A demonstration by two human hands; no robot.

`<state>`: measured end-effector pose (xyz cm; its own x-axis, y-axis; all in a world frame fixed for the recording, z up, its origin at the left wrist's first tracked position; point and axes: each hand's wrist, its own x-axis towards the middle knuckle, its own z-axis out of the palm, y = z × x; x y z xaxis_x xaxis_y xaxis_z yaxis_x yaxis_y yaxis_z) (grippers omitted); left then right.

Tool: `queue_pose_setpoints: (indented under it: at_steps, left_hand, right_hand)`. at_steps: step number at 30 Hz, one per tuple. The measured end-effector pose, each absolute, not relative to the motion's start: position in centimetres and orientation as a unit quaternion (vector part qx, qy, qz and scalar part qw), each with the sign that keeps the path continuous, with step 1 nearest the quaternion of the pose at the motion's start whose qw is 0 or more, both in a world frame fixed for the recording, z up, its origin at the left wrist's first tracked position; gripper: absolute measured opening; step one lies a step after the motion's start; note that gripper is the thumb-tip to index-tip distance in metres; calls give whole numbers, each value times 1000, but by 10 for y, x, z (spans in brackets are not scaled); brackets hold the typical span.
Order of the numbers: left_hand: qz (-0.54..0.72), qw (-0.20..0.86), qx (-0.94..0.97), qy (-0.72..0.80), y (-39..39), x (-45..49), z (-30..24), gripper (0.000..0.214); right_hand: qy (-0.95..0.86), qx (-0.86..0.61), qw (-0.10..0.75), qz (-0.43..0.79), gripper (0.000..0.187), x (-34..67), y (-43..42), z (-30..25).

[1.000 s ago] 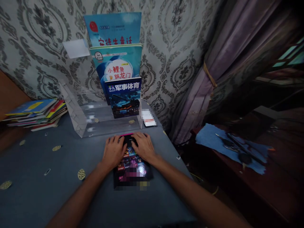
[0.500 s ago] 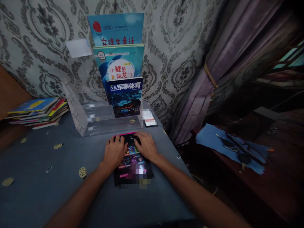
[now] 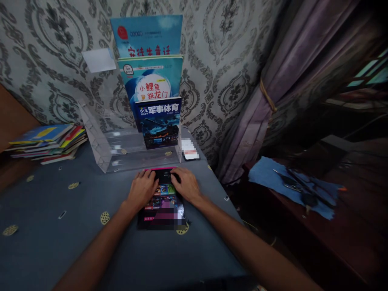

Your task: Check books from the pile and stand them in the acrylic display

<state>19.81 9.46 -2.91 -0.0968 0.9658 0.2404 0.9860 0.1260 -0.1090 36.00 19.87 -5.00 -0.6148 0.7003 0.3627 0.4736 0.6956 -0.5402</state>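
A dark book (image 3: 165,202) with a pink top edge and small colourful pictures lies flat on the cloth-covered table, in front of a clear plastic book stand (image 3: 130,159). My left hand (image 3: 144,186) is at its upper left side, fingers bent over the edge. At the upper right corner my right hand (image 3: 185,184) grips the book between thumb and curled fingers. Three books stand stepped in the rack's right part: a dark blue military book (image 3: 160,125) in front, a teal book (image 3: 154,76) behind it, and a blue book (image 3: 148,36) at the back.
A pile of books (image 3: 50,139) lies at the table's left back. Right of the stand is a blurred-out white and dark object (image 3: 190,149). Beyond the table's right edge, tools (image 3: 295,186) rest on a blue cloth (image 3: 263,173). A tied curtain (image 3: 257,105) hangs at the right.
The book's lower end has swung left, and the book has shifted slightly toward the stand. My left hand has moved a little left with it, while my right hand stays near the same corner.
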Motion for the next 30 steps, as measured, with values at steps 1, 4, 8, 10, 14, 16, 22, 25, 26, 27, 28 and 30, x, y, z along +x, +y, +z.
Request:
queue_pose_setpoints:
  at_steps: [1,4,8,10,14,16,22,25,26,27,28,30]
  left_hand:
    - [-40,127,-658,-741,94,198,-28,22]
    - [-45,127,-658,-741,94,198,-29,24]
    - [-73,113,-674,-727,96,194,-34,29]
    - [-81,96,-680,-722,96,191,-35,33]
    - [-93,60,-688,-717,98,187,-33,38]
    - [-93,44,-700,-707,101,189,-31,39]
    - [-90,7,-747,-659,113,204,-30,44]
    - [-84,-3,-760,-644,118,208,-33,45]
    - [-82,-2,-762,-642,119,208,-34,46]
    - [-80,2,-764,-640,120,208,-35,47]
    - [-78,6,-765,-639,120,209,-35,47]
    - [-75,15,-765,-640,120,209,-36,47]
  right_hand:
    - [-874,-334,287,204,20,360,200,-51]
    - [-870,-327,296,218,24,360,207,-57]
    - [-867,-321,299,235,31,360,216,-66]
    - [-862,-324,302,246,33,360,220,-68]
    - [-845,-333,307,283,35,361,228,-70]
    - [-836,-334,315,300,37,361,232,-70]
    - [-821,-319,349,321,41,361,236,-73]
    - [-824,-317,345,319,42,360,237,-74]
    - [-826,-316,343,317,42,360,237,-74]
    - [-828,-316,342,313,42,359,237,-74]
    - [-830,-317,339,309,42,359,237,-74]
    - [-833,-324,332,301,41,359,237,-75]
